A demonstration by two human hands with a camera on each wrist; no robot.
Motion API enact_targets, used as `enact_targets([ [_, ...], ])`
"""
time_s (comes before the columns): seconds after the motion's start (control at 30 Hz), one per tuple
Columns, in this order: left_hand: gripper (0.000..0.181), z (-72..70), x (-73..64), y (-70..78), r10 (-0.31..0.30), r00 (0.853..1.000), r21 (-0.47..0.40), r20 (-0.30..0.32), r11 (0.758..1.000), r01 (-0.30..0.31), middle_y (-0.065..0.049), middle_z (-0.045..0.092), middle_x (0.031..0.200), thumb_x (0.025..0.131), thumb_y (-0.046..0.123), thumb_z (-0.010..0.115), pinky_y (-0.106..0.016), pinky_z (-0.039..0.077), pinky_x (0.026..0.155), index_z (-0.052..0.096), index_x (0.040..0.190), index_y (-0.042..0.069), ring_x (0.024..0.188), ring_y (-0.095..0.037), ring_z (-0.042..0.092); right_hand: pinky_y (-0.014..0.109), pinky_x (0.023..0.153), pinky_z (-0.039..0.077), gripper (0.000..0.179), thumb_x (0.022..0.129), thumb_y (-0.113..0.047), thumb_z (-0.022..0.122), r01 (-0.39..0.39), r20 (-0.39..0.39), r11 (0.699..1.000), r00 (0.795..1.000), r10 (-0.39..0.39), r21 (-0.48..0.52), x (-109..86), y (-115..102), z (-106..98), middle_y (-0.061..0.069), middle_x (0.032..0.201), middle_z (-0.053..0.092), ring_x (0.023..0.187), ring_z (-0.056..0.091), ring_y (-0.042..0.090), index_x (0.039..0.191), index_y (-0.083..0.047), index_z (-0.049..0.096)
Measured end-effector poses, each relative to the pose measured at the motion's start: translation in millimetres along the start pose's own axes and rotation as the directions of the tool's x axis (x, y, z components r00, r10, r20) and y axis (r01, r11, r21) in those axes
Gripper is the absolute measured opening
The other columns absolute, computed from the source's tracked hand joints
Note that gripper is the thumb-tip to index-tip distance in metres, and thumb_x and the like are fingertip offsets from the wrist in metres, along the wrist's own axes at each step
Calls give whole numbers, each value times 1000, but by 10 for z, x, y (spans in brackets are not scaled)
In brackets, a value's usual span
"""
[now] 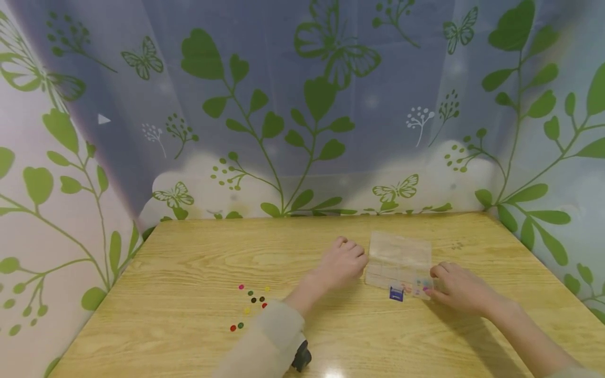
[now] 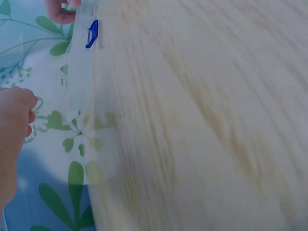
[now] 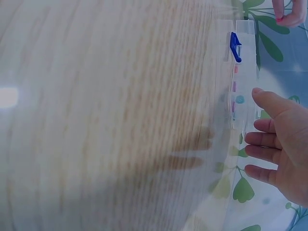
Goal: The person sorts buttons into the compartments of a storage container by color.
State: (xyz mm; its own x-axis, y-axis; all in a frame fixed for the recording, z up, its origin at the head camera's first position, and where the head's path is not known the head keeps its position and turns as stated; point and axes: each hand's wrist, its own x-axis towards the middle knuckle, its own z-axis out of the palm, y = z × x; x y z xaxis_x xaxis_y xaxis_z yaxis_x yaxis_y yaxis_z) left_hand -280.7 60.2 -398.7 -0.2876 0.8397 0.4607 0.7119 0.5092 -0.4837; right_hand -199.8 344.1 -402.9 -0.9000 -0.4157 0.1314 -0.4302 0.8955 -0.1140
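Observation:
A clear plastic compartment box (image 1: 399,257) with its lid raised lies on the right half of the table. A blue latch (image 1: 396,293) shows at its front edge, and small coloured pieces (image 3: 240,99) sit inside its right-hand compartments. My left hand (image 1: 344,261) is beside the box's left side, its fingers loosely bent with nothing seen in them. At the right end is my right hand (image 1: 460,286), thumb close by the compartments. The right wrist view shows that hand's fingers (image 3: 262,139) spread apart and holding nothing.
Several small round discs, red (image 1: 233,328), green (image 1: 250,293), black (image 1: 253,300), yellow and pink, lie scattered left of my left forearm. A few pale pieces (image 1: 457,245) lie behind my right hand. A curtain (image 1: 264,105) with leaves and butterflies hangs behind the wooden table (image 1: 189,262).

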Motion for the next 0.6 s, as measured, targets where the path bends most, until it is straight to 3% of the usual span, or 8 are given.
enact_targets([
  [0.13, 11, 26, 62, 66, 13, 1000, -6, -23, 1000, -13, 11, 63, 92, 86, 23, 57, -29, 39, 87, 67, 89, 24, 90, -9, 56, 40, 69, 48, 34, 85, -28, 66, 1, -1, 1000, 1000, -1, 2, -3, -5, -2, 7, 91, 57, 82, 57, 26, 100, 1, 58],
  [0.43, 15, 14, 179, 214, 37, 997, -21, 74, 999, -36, 11, 62, 98, 91, 26, 54, -29, 37, 90, 67, 99, 25, 92, -8, 54, 41, 70, 48, 33, 85, -28, 65, -3, 6, 1000, 1000, 3, 5, -7, -7, -6, 7, 92, 57, 83, 57, 27, 100, 1, 57],
  [0.6, 14, 46, 236, 270, 30, 998, -26, 55, 999, -29, 12, 62, 96, 91, 26, 55, -28, 38, 89, 67, 97, 26, 89, -7, 53, 41, 69, 48, 33, 84, -28, 66, -2, -8, 1000, 1000, 2, -11, -11, -9, -1, 7, 91, 57, 82, 57, 26, 100, 1, 57],
])
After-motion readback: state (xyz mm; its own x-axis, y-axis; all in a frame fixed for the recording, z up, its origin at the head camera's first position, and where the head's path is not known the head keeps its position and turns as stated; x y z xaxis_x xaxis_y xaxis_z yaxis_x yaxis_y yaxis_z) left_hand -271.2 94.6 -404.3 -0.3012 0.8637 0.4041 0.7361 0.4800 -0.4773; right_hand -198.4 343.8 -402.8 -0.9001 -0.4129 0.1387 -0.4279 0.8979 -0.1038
